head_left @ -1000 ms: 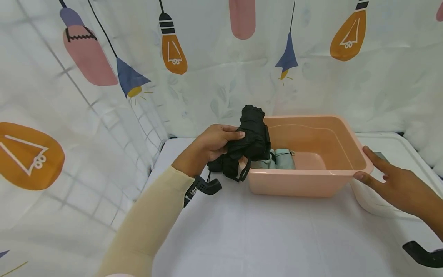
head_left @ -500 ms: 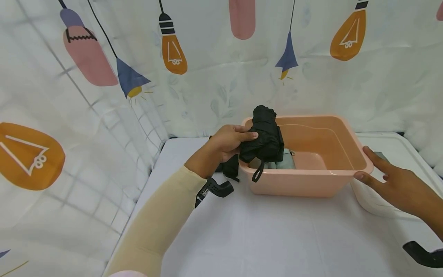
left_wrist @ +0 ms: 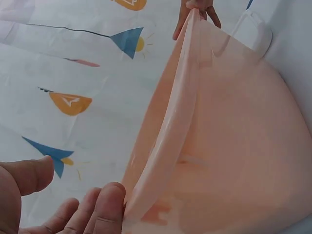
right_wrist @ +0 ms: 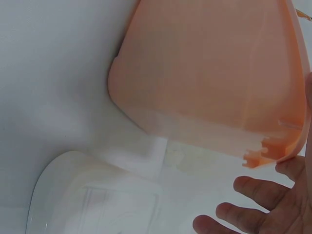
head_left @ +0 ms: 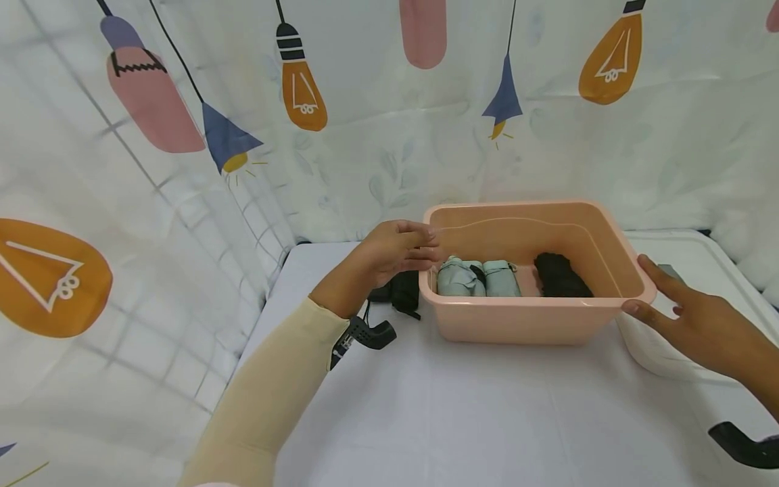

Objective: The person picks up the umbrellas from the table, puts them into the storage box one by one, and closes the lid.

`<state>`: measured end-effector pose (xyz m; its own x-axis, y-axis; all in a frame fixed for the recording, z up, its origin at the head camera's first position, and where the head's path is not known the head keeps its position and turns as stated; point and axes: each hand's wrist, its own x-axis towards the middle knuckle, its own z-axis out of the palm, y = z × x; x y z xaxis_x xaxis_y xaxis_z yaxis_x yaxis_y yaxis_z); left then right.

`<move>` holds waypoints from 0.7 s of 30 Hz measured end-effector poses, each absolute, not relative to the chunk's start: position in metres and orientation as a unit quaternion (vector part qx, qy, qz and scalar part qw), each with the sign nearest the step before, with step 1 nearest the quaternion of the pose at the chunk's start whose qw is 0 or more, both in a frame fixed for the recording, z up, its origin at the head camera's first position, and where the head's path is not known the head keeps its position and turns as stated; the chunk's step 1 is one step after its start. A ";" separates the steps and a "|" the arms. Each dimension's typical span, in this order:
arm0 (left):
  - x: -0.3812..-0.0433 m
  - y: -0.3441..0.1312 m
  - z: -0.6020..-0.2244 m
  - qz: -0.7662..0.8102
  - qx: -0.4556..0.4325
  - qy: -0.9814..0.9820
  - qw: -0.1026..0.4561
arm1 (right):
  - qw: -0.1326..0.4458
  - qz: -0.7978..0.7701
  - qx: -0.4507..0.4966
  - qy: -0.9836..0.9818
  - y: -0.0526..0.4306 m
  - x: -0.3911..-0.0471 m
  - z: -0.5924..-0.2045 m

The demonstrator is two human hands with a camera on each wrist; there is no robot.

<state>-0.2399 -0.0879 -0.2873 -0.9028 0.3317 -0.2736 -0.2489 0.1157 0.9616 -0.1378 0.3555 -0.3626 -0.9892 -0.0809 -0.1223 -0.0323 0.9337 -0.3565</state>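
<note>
A peach plastic bin [head_left: 511, 323] stands on the table. Inside it, a black folded umbrella [head_left: 561, 277] lies at the right, and pale green rolled bundles [head_left: 502, 279] lie at the left. My left hand [head_left: 398, 251] is beside the bin's left rim, with nothing in its grasp; in the left wrist view its fingertips [left_wrist: 111, 197] come close to the rim. My right hand [head_left: 696, 321] touches the right front corner, thumb and index finger either side of it, the other fingers [right_wrist: 243, 217] spread. Another black bundle [head_left: 404, 292] lies partly hidden behind my left hand.
A white plastic lid or tray [head_left: 654, 355] lies right of the bin, partly under my right hand. White cloth covers the table [head_left: 487, 419]. A printed curtain [head_left: 365, 155] hangs close behind, and a wire grid [head_left: 182, 365] shows through at the left.
My left hand carried the black umbrella rightward over the bin, then let it go; it now lies inside at the right. The hand is back at the left rim. My right hand stayed in place.
</note>
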 end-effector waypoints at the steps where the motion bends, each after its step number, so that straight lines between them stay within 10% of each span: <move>1: -0.240 -0.090 -0.288 0.667 0.023 0.713 0.215 | 0.067 -0.180 -0.029 0.981 0.356 -0.138 -0.362; 21: -0.251 -0.142 -0.305 0.662 -0.045 0.721 0.200 | 0.077 -0.179 -0.024 0.981 0.354 -0.137 -0.360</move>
<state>-0.2513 -0.1415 -0.3053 -0.9156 0.2010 -0.3481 -0.3296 0.1204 0.9364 -0.1373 0.3541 -0.3599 -0.9870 -0.0741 -0.1425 -0.0189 0.9347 -0.3549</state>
